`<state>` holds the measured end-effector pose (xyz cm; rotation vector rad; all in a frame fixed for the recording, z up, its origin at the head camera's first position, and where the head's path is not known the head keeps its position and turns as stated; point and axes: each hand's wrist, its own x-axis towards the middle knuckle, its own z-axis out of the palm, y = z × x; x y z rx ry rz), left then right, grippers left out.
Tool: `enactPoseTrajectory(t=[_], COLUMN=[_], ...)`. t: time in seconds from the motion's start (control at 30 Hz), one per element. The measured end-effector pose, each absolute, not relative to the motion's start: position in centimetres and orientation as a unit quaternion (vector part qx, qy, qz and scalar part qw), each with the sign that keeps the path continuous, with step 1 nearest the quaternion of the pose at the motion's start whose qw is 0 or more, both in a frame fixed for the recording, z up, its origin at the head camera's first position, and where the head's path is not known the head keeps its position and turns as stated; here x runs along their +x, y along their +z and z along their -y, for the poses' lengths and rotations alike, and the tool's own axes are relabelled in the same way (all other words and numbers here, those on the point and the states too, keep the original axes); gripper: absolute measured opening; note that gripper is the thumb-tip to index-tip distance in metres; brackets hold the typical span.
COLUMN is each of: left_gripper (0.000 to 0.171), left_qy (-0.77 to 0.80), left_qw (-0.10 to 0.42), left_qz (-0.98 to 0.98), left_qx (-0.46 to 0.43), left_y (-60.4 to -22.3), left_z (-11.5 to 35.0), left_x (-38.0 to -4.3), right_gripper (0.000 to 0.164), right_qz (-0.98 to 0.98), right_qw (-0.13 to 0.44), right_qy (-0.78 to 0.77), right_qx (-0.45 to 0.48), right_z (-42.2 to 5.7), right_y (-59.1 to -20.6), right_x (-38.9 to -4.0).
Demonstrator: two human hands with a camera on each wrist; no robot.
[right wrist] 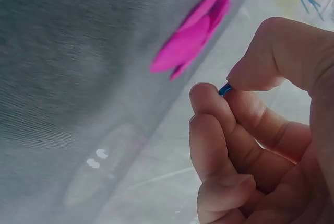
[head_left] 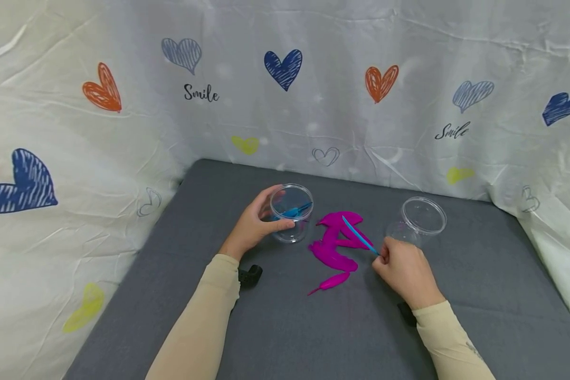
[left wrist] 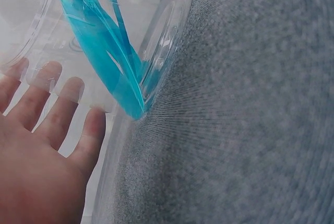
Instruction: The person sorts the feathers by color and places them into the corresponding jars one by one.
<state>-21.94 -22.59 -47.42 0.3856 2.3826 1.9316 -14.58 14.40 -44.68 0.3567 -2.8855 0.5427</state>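
Observation:
My left hand (head_left: pixel 256 221) grips a clear plastic jar (head_left: pixel 292 233) at its side, thumb in front and fingers behind. Blue feathers (left wrist: pixel 99 51) lie inside that jar, their tips against its base in the left wrist view. Between thumb and fingertips, my right hand (head_left: pixel 406 269) pinches a blue feather (head_left: pixel 358 235) by its quill. That feather slants up and left over a loose spread of magenta feathers (head_left: pixel 334 256) on the table. In the right wrist view only a bit of the quill (right wrist: pixel 225 89) shows between the fingertips.
A second clear jar (head_left: pixel 425 231) stands behind my right hand, its lower part partly hidden by the hand. Grey cloth covers the table (head_left: pixel 313 338). A white curtain (head_left: pixel 332 121) printed with hearts hangs along the back and sides.

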Motion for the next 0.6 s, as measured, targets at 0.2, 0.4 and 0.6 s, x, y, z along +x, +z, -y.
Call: enactPoseTrajectory(t=[0.2, 0.4, 0.6], left_gripper=[0.091, 0.090, 0.089], left_qy=[0.623, 0.623, 0.625], left_qw=[0.025, 0.021, 0.020], left_qz=[-0.772, -0.772, -0.770], left_qx=[0.124, 0.126, 0.131], left_y=[-47.7, -47.8, -47.9], left_z=[22.7, 22.8, 22.8], left_x=[-22.0, -22.0, -22.1], right_gripper=[0.019, 0.020, 0.019], right_qz=[0.964, 0.958, 0.948], right_qw=[0.124, 0.137, 0.164], right_qy=[0.163, 0.151, 0.140], right_qx=[0.167, 0.201, 0.236], right_z=[-13.6, -12.6, -11.2], right_y=[-43.0, -40.4, -37.8], right_x=[-15.6, -17.0, -18.4])
